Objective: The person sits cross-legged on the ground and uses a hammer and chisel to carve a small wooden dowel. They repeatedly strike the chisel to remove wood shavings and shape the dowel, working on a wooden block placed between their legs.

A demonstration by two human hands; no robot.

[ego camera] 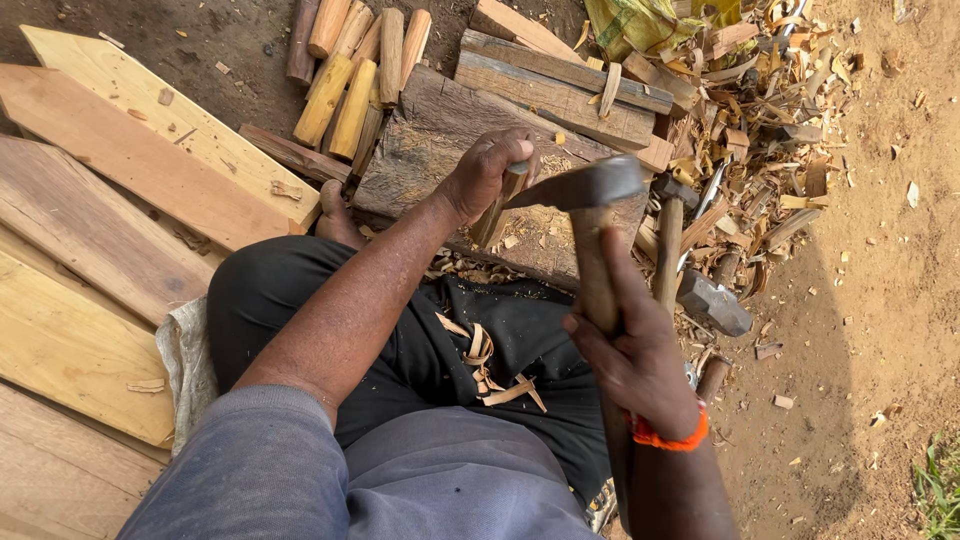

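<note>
Left to right: pale flat wooden planks lie on the ground at left, w/ a bundle of short round yellowish wood sticks above them. Left hand is clenched around a short pale wooden peg, stood roughly upright on a worn grey wooden chopping block; peg looks partly shaved, hard to tell. Right hand grips the brown wooden handle of a steel-headed adze-like axe, blade near the peg top. A second hammer-like tool lies at right amid a heap of wood shavings.
</note>
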